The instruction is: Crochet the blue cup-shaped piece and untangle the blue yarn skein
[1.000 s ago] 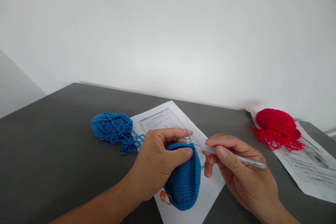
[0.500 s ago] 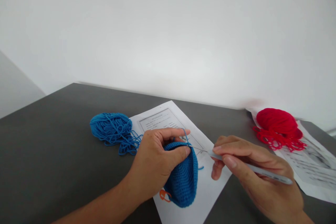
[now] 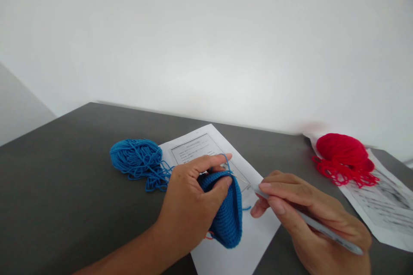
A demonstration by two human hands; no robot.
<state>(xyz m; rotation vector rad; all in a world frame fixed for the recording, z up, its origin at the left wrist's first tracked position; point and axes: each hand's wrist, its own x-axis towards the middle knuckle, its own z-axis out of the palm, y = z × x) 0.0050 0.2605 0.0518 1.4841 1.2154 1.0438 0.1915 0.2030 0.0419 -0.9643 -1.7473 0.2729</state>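
My left hand [image 3: 190,200] pinches the upper edge of a blue crochet piece [image 3: 228,219], thumb on the near side. Over its raised index finger runs a loop of blue yarn [image 3: 228,162]. My right hand [image 3: 309,210] grips a crochet hook [image 3: 322,227] by its grey handle, like a pen. The hook's thin metal shaft reaches left to the top edge of the piece, where the yarn meets it; its tip is too small to make out. An orange stitch marker [image 3: 209,235] shows partly behind the left hand. A short yarn tail [image 3: 246,208] sticks out on the right.
A blue yarn ball [image 3: 135,158] with loose strands lies left of my hands. Under the work is a printed sheet [image 3: 193,139]. At the right, a red yarn ball [image 3: 343,152] rests on another printed paper [image 3: 387,206]. A white wall [image 3: 206,43] stands behind the dark table [image 3: 64,180].
The hook's handle end has dipped lower as my right hand turned. My left hand has tilted the crochet piece slightly, and the orange stitch marker is now mostly covered.
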